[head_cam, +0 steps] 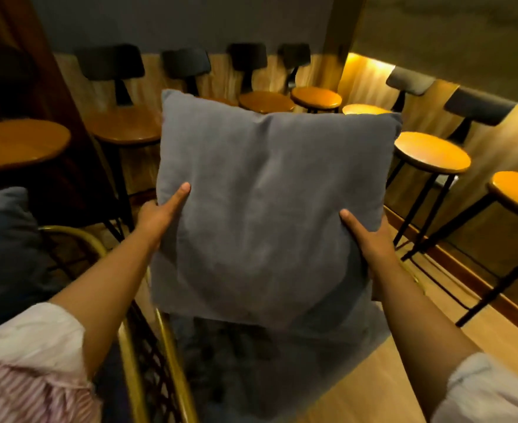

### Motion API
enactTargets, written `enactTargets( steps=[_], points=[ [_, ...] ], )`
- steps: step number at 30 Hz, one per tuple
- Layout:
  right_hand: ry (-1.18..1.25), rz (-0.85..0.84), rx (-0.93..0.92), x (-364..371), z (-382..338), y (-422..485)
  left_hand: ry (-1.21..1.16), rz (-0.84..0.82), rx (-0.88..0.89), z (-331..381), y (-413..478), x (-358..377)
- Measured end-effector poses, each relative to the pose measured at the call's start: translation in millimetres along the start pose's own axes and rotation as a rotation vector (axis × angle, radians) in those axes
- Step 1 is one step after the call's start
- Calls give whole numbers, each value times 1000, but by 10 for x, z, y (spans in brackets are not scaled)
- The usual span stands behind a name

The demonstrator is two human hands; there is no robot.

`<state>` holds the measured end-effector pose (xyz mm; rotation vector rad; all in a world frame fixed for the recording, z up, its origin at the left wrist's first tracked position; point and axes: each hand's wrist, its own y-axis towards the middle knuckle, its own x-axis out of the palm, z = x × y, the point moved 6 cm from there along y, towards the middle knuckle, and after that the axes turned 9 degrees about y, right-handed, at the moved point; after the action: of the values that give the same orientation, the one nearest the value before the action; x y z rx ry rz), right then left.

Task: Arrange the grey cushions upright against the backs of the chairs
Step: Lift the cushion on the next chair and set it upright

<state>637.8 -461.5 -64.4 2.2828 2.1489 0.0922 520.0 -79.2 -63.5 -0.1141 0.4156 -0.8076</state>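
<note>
Head view. Grey cushion [269, 209] fills the middle, held up in the air between both hands, square face toward the camera, roughly upright and tipped slightly. Below the hands, a grey seat pad [282, 361] on a chair with a brass-coloured rattan frame [172, 355]; cushion's lower edge hangs just above the pad, whether it touches I cannot tell. Left of the left hand, a second, darker cushion [4, 248] sits on a neighbouring chair, partly cut off by the frame edge. Beyond the hands, a row of bar stools [431, 151] with round wooden seats and dark backrests runs along the wall and bends round to the right of the right hand; black thin legs on a wooden floor. Left hand [160, 212] clamps the cushion's left edge, thumb on the front face, fingers hidden behind. Right hand [364, 230] grips the right edge lower down, thumb likewise on the front. Both forearms bare, with light sleeves [34, 346] pushed up, the left one striped.
</note>
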Motion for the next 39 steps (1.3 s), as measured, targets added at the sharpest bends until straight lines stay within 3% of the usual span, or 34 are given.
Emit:
enactTargets(
  steps=[5,10,20,27,31,35,39],
  points=[
    [47,-86,-56,329,-559,-371,-25,136,57,322,-564,-804],
    [47,-232,43,954,-530,-964,-23,260,14,71,-924,-1738],
    [6,-565,255,2646,262,-2538,-32,469,-239,-1466,-1607,-3787],
    [-25,-706,412,3516,1048,-3474,24,535,-479,-2621,-1763,-4743],
    [-145,-760,459,3814,1475,-3754,180,437,-491,-3072,-1744,-4925],
    [-377,-857,432,3939,1911,-3988,629,65,-494,-3557,-1662,-4578],
    [-481,-878,388,3917,2040,-3978,759,20,-567,-3683,-1636,-4382]
  ],
)
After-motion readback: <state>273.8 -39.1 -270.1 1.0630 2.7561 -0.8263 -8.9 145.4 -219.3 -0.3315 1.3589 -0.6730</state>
